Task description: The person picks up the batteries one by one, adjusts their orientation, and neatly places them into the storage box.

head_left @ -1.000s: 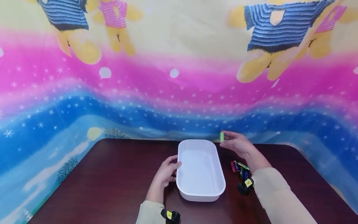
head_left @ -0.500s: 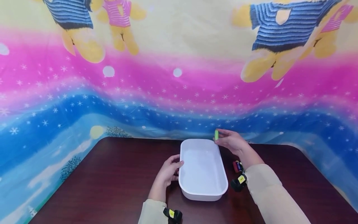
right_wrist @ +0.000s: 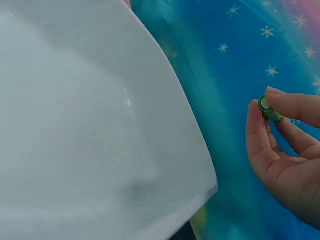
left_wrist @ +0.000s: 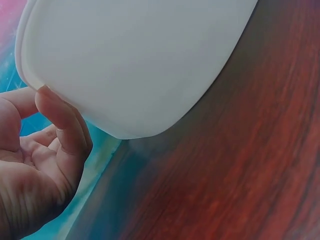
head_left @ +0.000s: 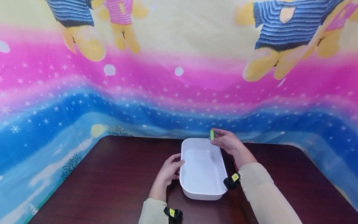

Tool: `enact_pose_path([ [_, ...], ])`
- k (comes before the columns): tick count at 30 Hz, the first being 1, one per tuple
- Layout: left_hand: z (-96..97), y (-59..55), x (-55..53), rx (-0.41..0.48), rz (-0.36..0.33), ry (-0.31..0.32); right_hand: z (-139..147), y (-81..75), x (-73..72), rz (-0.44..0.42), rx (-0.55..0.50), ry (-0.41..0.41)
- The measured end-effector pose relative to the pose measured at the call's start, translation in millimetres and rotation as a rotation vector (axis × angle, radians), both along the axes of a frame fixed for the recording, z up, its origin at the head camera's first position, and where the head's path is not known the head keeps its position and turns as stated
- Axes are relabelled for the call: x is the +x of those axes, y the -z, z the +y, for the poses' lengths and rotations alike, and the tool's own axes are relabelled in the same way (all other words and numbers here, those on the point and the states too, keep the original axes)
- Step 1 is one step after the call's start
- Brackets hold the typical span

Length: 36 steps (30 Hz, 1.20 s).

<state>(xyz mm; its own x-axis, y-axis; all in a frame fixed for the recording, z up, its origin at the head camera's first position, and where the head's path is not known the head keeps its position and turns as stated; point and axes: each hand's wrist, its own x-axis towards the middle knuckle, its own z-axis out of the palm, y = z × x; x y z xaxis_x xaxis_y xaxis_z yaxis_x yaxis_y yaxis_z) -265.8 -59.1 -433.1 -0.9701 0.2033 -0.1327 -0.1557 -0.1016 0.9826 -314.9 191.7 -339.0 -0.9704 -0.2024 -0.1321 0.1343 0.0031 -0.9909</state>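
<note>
A white rectangular plastic tub (head_left: 203, 174) stands on the table, its inside bare in the head view. My left hand (head_left: 169, 169) grips its left rim, thumb over the edge and fingers against the outer wall. In the left wrist view the thumb (left_wrist: 57, 112) meets the rim. Over the tub's far right corner, my right hand (head_left: 227, 143) pinches a small green battery (head_left: 212, 134) upright between its fingertips. The right wrist view shows one round end of that battery (right_wrist: 266, 104).
Just right of the tub, a red battery (head_left: 235, 165) peeks out from behind the right forearm, which covers that spot. The dark wooden table (head_left: 126, 174) ends at a printed cloth backdrop (head_left: 156, 90). A black wrist camera (head_left: 231, 181) overlaps the tub's near right rim.
My right hand has carried the green battery leftward, from beside the tub to over its far right corner. Its forearm now hides most of the loose batteries. The left hand keeps its hold.
</note>
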Motion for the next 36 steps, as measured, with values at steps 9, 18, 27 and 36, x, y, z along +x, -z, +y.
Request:
enact_pose_path([
  [9,-0.8,1.5,1.4,0.004,0.013,0.015,-10,9.6,-2.9,-0.012,-0.032,-0.005],
  [18,-5.4,2.2,0.5,0.014,0.003,0.023,-24,16.3,-6.3,-0.028,-0.046,0.015],
  [27,-6.8,-0.8,1.7,0.014,0.009,0.021,-33,19.1,-10.4,-0.029,-0.05,-0.003],
  [36,-4.9,-0.5,-0.8,0.011,0.0,-0.003,-45,21.4,-16.4,-0.017,-0.104,-0.027],
])
